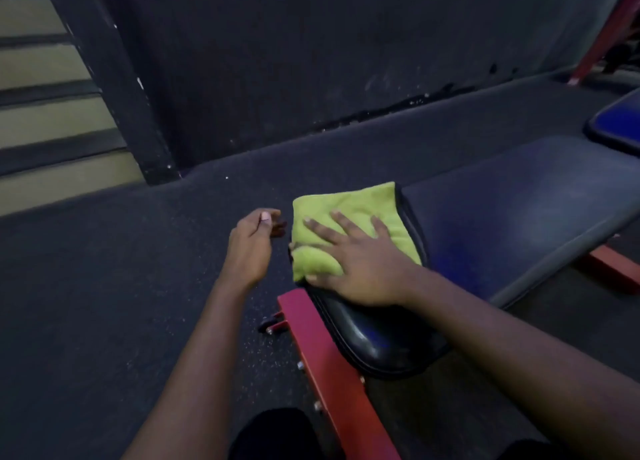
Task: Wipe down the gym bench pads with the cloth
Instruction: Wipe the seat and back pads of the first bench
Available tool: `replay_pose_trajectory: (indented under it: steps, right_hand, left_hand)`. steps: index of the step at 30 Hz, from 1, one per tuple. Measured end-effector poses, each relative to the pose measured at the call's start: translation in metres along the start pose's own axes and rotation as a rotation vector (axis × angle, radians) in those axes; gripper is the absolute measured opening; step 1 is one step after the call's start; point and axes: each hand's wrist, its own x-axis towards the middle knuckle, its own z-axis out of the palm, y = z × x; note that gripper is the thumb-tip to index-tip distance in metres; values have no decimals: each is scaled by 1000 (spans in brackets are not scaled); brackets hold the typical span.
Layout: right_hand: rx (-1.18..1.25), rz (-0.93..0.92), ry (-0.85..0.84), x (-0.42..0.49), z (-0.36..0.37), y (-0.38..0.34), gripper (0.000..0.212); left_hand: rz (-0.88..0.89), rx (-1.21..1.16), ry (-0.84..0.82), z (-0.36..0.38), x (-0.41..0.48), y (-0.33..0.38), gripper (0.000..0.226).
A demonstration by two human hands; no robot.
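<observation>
Flatly, right hand [360,262] presses cloth [349,224] onto pad [377,341].

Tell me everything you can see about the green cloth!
The cloth is bright yellow-green and looks soft and fuzzy, like a small towel. It is folded, with a bunched-up lump near the thumb. It lies over the far end of the small black bench pad, covering its edge. The right hand presses flat on it with fingers spread. The left hand hovers close beside it and does not seem to touch it.
</observation>
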Motion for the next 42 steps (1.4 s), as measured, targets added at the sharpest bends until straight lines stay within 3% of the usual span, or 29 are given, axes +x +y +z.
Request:
replay_pose_trajectory:
  steps: [4,6,9,13,16,22,25,30,34,36,39,42]
  right_hand:
    - [36,-81,-112,-66,-12,9,72]
    - [43,-84,-121,-59,-15,12,85]
    - [96,54,-83,-15,-14,10,103]
    - [117,254,-52,56,-19,28,87]
    - [139,312,13,43,-16,17,73]
    - [112,18,-119,-49,-18,-13,72]
    - [109,4,-110,-7,-15,0,75]
    - [75,239,-97,79,-15,11,67]
    - [96,269,-1,9,-9,-25,75]
    - [102,252,-39,-45,-9,-46,84]
    - [108,265,-83,-85,-10,-53,91]
    - [167,378,-47,-65,-9,-28,80]
  left_hand:
    - [-167,39,-70,19,-9,7,47]
    - [-264,4,-72,20,-12,12,44]
    - [-412,-111,-103,16,-14,25,42]
    - [-548,-190,-155,18,-14,47,48]
    - [-610,-217,-138,16,-19,55,58]
    - [-698,-187,-214,9,-21,74,71]
    - [-710,-205,-192,8,-19,76,66]
    - [-627,-161,-85,0,-20,65,69]
    - [-557,-100,-194,-5,-20,72,85]
    - [-562,-60,-289,-2,-19,80,88]
    - [-557,12,-336,3,-22,90,67]
    - [-503,118,-308,5,-30,93,57]
